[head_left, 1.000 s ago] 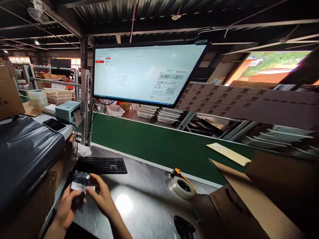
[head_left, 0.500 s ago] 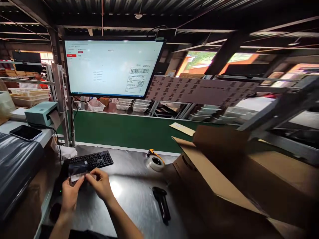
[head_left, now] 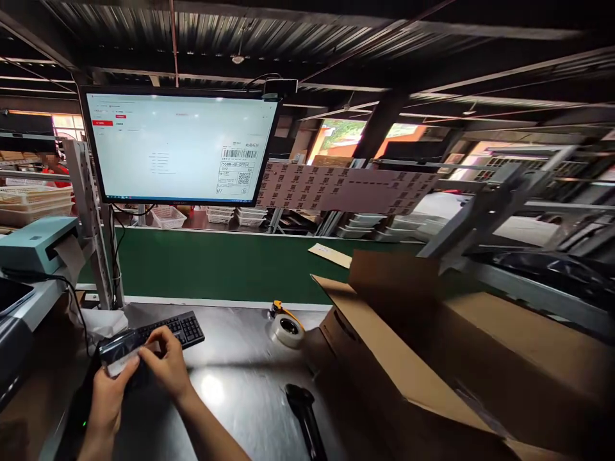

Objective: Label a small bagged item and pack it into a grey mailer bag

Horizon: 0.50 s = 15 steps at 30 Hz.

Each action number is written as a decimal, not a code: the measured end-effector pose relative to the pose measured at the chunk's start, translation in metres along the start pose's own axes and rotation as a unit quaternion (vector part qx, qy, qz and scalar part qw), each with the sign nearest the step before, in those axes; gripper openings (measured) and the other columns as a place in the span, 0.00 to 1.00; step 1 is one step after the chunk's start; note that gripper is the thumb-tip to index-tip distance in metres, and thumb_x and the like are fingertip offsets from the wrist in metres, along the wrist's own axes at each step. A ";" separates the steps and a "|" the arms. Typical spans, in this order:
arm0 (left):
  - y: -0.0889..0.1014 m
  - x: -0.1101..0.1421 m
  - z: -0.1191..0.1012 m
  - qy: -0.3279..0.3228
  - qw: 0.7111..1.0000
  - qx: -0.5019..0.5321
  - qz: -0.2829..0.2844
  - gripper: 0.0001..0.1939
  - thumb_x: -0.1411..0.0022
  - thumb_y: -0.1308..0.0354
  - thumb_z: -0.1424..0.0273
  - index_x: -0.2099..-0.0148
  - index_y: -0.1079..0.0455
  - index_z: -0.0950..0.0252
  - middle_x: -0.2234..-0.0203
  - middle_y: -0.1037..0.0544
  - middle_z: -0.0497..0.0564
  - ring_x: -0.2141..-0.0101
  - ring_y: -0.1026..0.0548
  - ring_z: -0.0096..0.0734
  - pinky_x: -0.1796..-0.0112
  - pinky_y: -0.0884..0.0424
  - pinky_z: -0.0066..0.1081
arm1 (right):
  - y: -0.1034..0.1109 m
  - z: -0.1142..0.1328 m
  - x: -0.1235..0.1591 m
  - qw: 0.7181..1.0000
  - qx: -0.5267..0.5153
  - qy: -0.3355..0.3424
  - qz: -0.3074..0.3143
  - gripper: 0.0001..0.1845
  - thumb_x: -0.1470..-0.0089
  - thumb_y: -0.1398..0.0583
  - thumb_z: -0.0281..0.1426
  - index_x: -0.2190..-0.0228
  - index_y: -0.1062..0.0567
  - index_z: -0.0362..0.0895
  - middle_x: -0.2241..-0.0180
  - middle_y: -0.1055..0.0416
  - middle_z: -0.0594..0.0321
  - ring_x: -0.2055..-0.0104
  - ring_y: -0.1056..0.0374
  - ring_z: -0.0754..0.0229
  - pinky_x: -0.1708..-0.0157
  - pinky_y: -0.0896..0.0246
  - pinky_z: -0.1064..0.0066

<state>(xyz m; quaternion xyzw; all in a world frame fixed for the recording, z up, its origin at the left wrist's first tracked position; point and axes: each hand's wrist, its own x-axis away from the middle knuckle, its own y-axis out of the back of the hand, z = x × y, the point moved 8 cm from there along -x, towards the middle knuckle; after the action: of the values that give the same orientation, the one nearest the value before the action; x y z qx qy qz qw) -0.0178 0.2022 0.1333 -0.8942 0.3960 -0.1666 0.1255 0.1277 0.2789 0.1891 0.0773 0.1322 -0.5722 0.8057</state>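
Dark plastic pouch (head_left: 125,349): we pinch it with left hand (head_left: 108,397) and right hand (head_left: 166,365), both grips clamped. Held above our bench (head_left: 240,390), just before the keyboard (head_left: 185,328).

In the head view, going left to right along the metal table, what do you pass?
Left hand → right hand → tape roll → scanner → cardboard box.
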 end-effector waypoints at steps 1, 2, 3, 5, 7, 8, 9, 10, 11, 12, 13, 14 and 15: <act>-0.004 -0.003 0.001 0.002 1.000 -0.011 0.003 0.27 0.70 0.19 0.65 0.64 0.18 0.69 0.67 0.13 0.56 0.64 0.15 0.50 0.58 0.17 0.42 | 0.003 -0.006 -0.003 1.000 -0.016 -0.012 -0.010 0.11 0.54 0.33 0.33 0.68 0.28 0.47 0.72 0.32 0.70 0.70 0.37 0.63 0.68 0.43 0.71; -0.009 -0.005 0.000 0.001 1.000 -0.024 0.012 0.27 0.69 0.19 0.65 0.63 0.18 0.69 0.67 0.13 0.57 0.63 0.15 0.50 0.58 0.17 0.41 | 0.007 -0.011 -0.005 0.999 -0.031 -0.019 -0.024 0.13 0.56 0.33 0.32 0.68 0.29 0.47 0.72 0.33 0.71 0.70 0.38 0.63 0.68 0.44 0.71; -0.013 -0.008 0.000 -0.003 0.999 -0.039 0.022 0.27 0.68 0.19 0.64 0.63 0.17 0.70 0.66 0.13 0.58 0.63 0.15 0.51 0.58 0.17 0.41 | 0.011 -0.016 -0.007 0.998 -0.044 -0.025 -0.037 0.15 0.57 0.33 0.32 0.67 0.30 0.47 0.72 0.33 0.71 0.70 0.38 0.63 0.68 0.43 0.71; -0.022 -0.013 -0.003 -0.017 0.997 -0.068 0.037 0.28 0.67 0.19 0.61 0.63 0.17 0.71 0.66 0.13 0.59 0.63 0.15 0.52 0.60 0.17 0.41 | 0.019 -0.026 -0.010 0.996 -0.059 -0.035 -0.063 0.17 0.59 0.33 0.32 0.66 0.32 0.48 0.71 0.34 0.71 0.70 0.37 0.63 0.67 0.42 0.71; -0.029 -0.017 -0.007 -0.034 0.994 -0.095 0.040 0.28 0.67 0.19 0.60 0.64 0.17 0.71 0.68 0.14 0.59 0.65 0.15 0.52 0.62 0.17 0.40 | 0.024 -0.033 -0.012 0.994 -0.061 -0.042 -0.085 0.18 0.59 0.33 0.33 0.65 0.33 0.48 0.71 0.34 0.71 0.69 0.36 0.62 0.66 0.41 0.70; -0.032 -0.018 -0.008 -0.043 0.992 -0.109 0.040 0.28 0.67 0.20 0.59 0.64 0.17 0.71 0.68 0.14 0.59 0.65 0.15 0.52 0.62 0.18 0.40 | 0.026 -0.036 -0.013 0.993 -0.060 -0.044 -0.094 0.18 0.58 0.33 0.33 0.65 0.33 0.48 0.70 0.34 0.71 0.69 0.36 0.62 0.66 0.40 0.70; -0.035 -0.020 -0.010 -0.051 0.990 -0.121 0.041 0.27 0.67 0.20 0.59 0.65 0.17 0.71 0.68 0.14 0.59 0.65 0.15 0.52 0.62 0.18 0.39 | 0.028 -0.038 -0.013 0.992 -0.060 -0.045 -0.101 0.18 0.57 0.33 0.33 0.65 0.33 0.48 0.70 0.34 0.71 0.68 0.35 0.62 0.65 0.40 0.70; -0.038 -0.021 -0.011 -0.059 0.989 -0.132 0.042 0.27 0.66 0.20 0.58 0.65 0.17 0.70 0.68 0.14 0.59 0.65 0.15 0.52 0.62 0.18 0.39 | 0.030 -0.039 -0.014 0.991 -0.059 -0.043 -0.109 0.17 0.57 0.33 0.33 0.65 0.33 0.48 0.70 0.34 0.70 0.67 0.35 0.61 0.65 0.39 0.70; -0.041 -0.022 -0.011 -0.064 0.987 -0.140 0.042 0.26 0.66 0.21 0.58 0.65 0.17 0.70 0.69 0.14 0.59 0.65 0.15 0.52 0.62 0.18 0.39 | 0.033 -0.041 -0.014 0.991 -0.057 -0.040 -0.118 0.17 0.57 0.33 0.33 0.65 0.33 0.48 0.70 0.33 0.70 0.67 0.34 0.61 0.64 0.38 0.70; -0.043 -0.023 -0.010 -0.066 0.986 -0.146 0.043 0.26 0.66 0.21 0.58 0.66 0.17 0.70 0.69 0.14 0.59 0.65 0.15 0.52 0.62 0.18 0.39 | 0.035 -0.042 -0.014 0.990 -0.054 -0.037 -0.125 0.16 0.56 0.33 0.34 0.66 0.32 0.48 0.69 0.33 0.70 0.67 0.34 0.61 0.64 0.38 0.69; -0.045 -0.024 -0.008 -0.065 0.986 -0.150 0.046 0.26 0.66 0.21 0.58 0.66 0.17 0.70 0.69 0.14 0.59 0.65 0.15 0.52 0.61 0.18 0.39 | 0.038 -0.044 -0.015 0.990 -0.049 -0.036 -0.131 0.15 0.56 0.33 0.34 0.66 0.31 0.47 0.69 0.32 0.69 0.67 0.34 0.61 0.64 0.37 0.69; -0.046 -0.026 -0.006 -0.063 0.985 -0.150 0.051 0.26 0.65 0.21 0.57 0.65 0.17 0.70 0.68 0.14 0.60 0.64 0.15 0.53 0.61 0.18 0.39 | 0.041 -0.047 -0.015 0.990 -0.045 -0.039 -0.131 0.14 0.57 0.32 0.34 0.67 0.29 0.47 0.70 0.31 0.68 0.67 0.33 0.60 0.64 0.37 0.69; -0.048 -0.027 -0.002 -0.058 0.985 -0.149 0.058 0.27 0.65 0.21 0.57 0.64 0.17 0.71 0.67 0.14 0.60 0.64 0.15 0.53 0.61 0.18 0.39 | 0.043 -0.050 -0.016 0.990 -0.042 -0.048 -0.125 0.14 0.57 0.32 0.35 0.67 0.27 0.46 0.70 0.30 0.67 0.68 0.33 0.60 0.64 0.37 0.68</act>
<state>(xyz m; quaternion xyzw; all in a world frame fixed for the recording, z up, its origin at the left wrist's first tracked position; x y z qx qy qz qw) -0.0034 0.2534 0.1474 -0.8867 0.4595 -0.0459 0.0235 0.1569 0.3214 0.1448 -0.0011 0.1256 -0.6655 0.7358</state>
